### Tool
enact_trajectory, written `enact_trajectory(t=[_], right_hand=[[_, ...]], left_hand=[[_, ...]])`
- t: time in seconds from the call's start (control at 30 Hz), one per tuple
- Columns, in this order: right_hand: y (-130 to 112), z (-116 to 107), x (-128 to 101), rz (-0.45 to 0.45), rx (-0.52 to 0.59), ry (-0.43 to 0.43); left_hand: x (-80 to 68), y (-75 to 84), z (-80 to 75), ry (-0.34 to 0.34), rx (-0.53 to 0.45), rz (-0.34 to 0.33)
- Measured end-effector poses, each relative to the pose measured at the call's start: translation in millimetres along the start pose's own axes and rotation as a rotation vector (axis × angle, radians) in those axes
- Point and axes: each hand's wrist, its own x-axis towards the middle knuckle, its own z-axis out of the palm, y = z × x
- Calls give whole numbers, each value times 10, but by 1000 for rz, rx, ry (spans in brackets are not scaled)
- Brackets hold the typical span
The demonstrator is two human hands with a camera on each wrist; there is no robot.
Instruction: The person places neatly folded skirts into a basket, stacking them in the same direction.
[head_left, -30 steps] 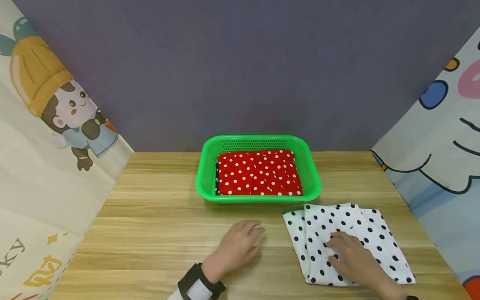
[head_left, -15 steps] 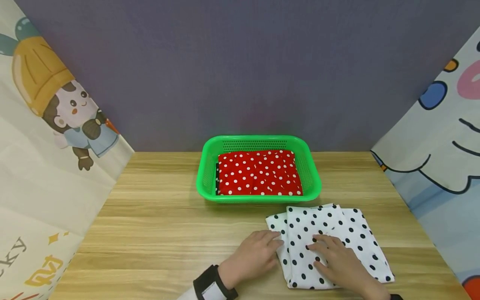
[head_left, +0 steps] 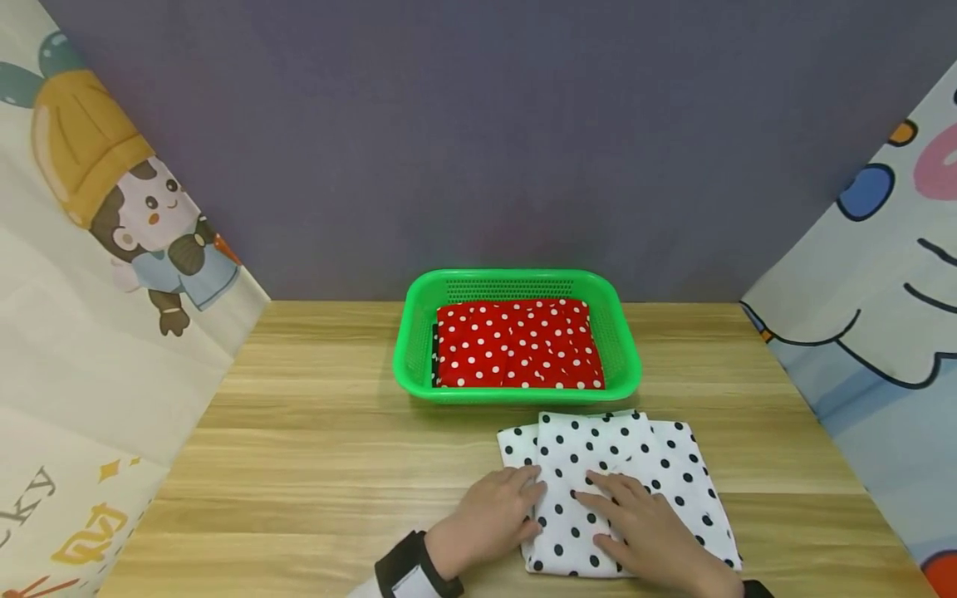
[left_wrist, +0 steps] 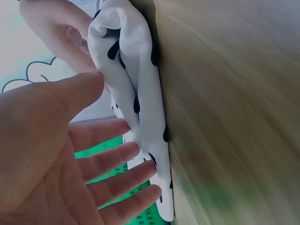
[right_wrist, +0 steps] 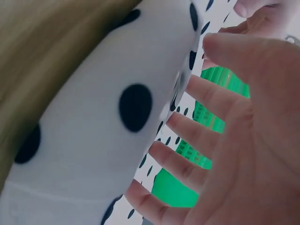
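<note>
A folded white cloth with black dots (head_left: 571, 448) lies on the table in front of the basket, its layers slightly offset. My right hand (head_left: 646, 527) rests on top of it with fingers spread. At the cloth's left edge is my left hand (head_left: 489, 515), its fingertips touching that edge. In the left wrist view the folded layers of the cloth (left_wrist: 150, 103) show edge-on beside the extended fingers (left_wrist: 112, 159). The right wrist view has the fingertips of the right hand (right_wrist: 183, 136) against the cloth's upper surface.
Behind the cloth stands a green plastic basket (head_left: 404, 357) holding a folded red cloth with white dots (head_left: 516, 345) and a dark cloth edge (head_left: 435, 357). A grey panel (head_left: 493, 149) rises behind the wooden table (head_left: 321, 448). Printed sheets flank both sides.
The white dotted cloth has slid to the left along the table under my right hand. My left hand moved right and came to touch its left edge. The basket stayed put.
</note>
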Motion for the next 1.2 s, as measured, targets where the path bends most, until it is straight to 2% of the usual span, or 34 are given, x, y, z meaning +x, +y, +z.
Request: enact_trajectory(t=[0.23, 0.37, 0.6, 0.73, 0.83, 0.93, 1.2], right_hand=[[-101, 62, 22, -55, 16, -51], [-117, 91, 9, -48, -9, 19], [24, 79, 18, 134, -33, 222], [155, 31, 31, 250, -6, 289], [220, 14, 27, 321, 10, 273], [238, 21, 18, 354, 35, 237], [159, 88, 76, 360, 62, 201]], left_hand=[[-163, -101, -23, -31, -15, -51], [-225, -148, -31, -32, -18, -69], [-327, -236, -70, -22, -48, -113], [-398, -299, -92, -9, -66, -154], [-447, -341, -113, -6, -84, -185], [-486, -372, -136, -2, -95, -207], [-549, -456, -138, 33, -86, -237]])
